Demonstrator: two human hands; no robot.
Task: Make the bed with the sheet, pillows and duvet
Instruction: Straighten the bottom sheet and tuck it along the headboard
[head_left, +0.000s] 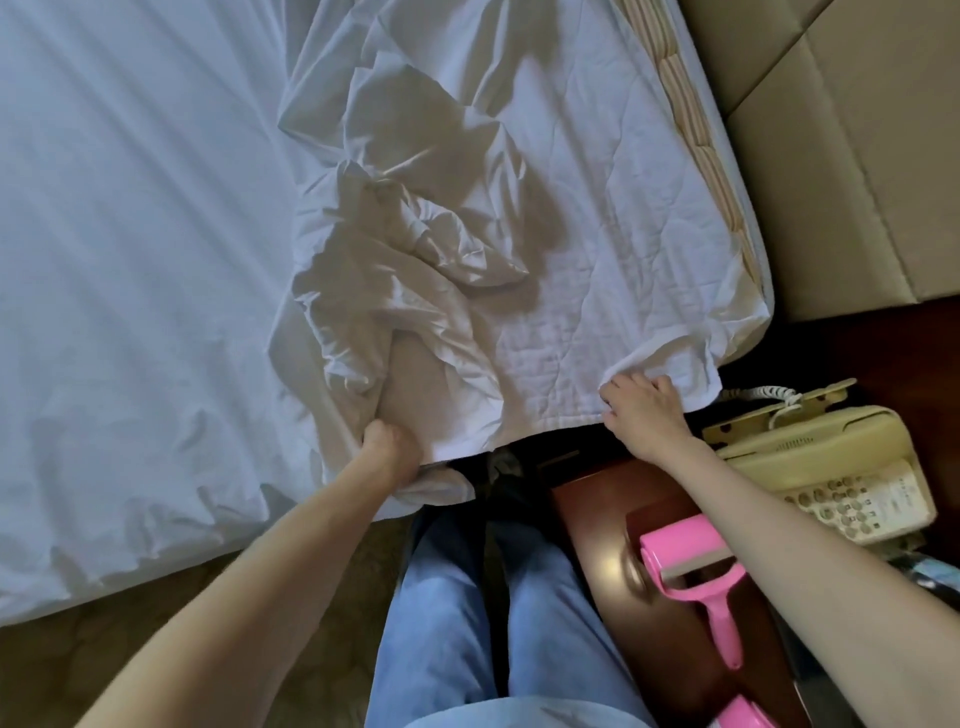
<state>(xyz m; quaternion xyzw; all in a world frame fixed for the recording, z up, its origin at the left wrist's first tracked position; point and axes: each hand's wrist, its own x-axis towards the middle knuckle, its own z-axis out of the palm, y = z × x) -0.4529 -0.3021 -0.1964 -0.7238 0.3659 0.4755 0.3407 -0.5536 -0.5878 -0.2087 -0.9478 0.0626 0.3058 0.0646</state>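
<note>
At the bed's edge, both hands, left hand and right hand, grip the sheet.

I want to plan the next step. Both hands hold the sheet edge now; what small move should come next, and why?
Probably pull the sheet toward the body and spread it flat. The left hand grips a crumpled bunch, the right hand pinches the corner, and the quilted pad between them is uncovered.

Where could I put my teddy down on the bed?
The smooth sheet left of the crumpled bedding is bare. The nightstand is crowded: telephone, pink lint roller. Both hands, left hand and right hand, grip the bedding's near edge.
</note>
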